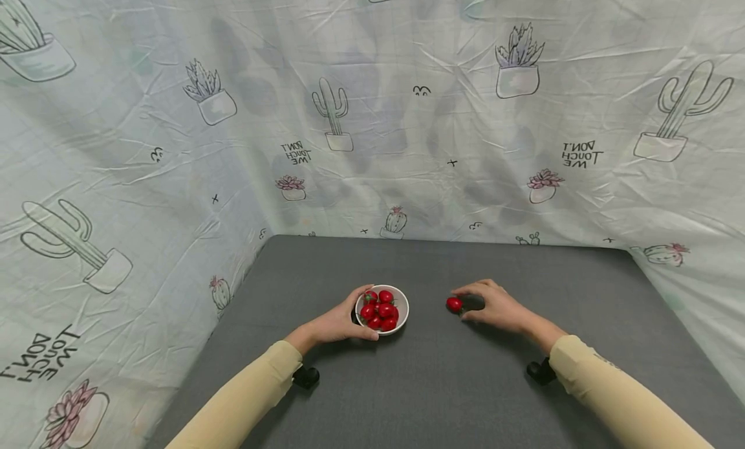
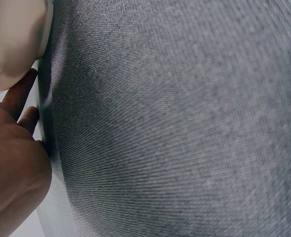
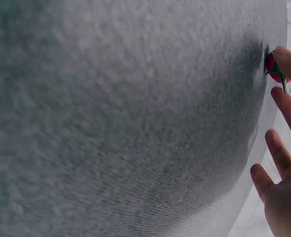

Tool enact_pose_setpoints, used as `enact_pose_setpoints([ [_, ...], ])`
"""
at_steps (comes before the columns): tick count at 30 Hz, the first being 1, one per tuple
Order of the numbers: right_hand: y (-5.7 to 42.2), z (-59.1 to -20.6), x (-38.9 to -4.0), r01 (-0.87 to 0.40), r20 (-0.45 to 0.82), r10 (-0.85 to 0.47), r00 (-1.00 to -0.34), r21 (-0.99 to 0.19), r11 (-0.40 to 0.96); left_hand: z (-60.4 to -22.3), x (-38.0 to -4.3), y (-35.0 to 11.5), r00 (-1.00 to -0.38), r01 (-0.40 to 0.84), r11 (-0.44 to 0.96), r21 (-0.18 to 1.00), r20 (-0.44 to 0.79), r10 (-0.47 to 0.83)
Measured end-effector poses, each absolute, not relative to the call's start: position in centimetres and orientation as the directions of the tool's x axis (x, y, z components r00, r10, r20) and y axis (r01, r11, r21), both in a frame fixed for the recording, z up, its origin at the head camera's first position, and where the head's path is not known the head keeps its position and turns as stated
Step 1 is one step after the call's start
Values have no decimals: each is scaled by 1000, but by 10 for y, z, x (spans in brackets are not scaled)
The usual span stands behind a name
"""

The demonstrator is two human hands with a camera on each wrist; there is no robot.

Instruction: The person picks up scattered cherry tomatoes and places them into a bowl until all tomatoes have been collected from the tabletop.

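Note:
On the grey table a small white bowl (image 1: 405, 310) holds several red cherry tomatoes (image 1: 385, 310). My left hand (image 1: 340, 323) grips the bowl from its left side, thumb at the near rim and fingers round the far side. In the left wrist view the pale outer wall of the bowl (image 2: 12, 39) shows above the fingers. A single cherry tomato (image 1: 454, 304) lies to the right of the bowl, between the spread thumb and fingers of my right hand (image 1: 495, 306). Its green stem (image 3: 278, 74) shows in the right wrist view, partly behind the thumb; firm contact is unclear.
A dark grey cloth (image 1: 431, 391) covers the table. Pale curtains (image 1: 407, 112) printed with cacti hang behind it and at the left. Black wrist mounts (image 1: 305, 376) stick out below both sleeves, close to the tabletop.

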State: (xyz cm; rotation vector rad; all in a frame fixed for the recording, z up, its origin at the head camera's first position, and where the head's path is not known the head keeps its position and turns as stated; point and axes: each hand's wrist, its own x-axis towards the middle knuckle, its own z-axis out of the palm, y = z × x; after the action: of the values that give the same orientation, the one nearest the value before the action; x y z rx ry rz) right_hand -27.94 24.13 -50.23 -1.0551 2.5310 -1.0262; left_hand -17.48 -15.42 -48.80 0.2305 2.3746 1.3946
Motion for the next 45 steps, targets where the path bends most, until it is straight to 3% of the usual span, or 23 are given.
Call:
enact_pose_setpoints([
  [16,247,-507,-281,-509,19,-710,-704,-711,485,-489,-160,-146,-919,-67,491,869,-245,309],
  [34,242,-508,-285,-516,49,-707,-705,-719,466,-488,-161,-146,-916,-74,486,871,-252,312],
  [45,226,-485,-284,-484,68,-683,-727,-756,440,-487,-159,-147,-915,-59,481,875,-240,324],
])
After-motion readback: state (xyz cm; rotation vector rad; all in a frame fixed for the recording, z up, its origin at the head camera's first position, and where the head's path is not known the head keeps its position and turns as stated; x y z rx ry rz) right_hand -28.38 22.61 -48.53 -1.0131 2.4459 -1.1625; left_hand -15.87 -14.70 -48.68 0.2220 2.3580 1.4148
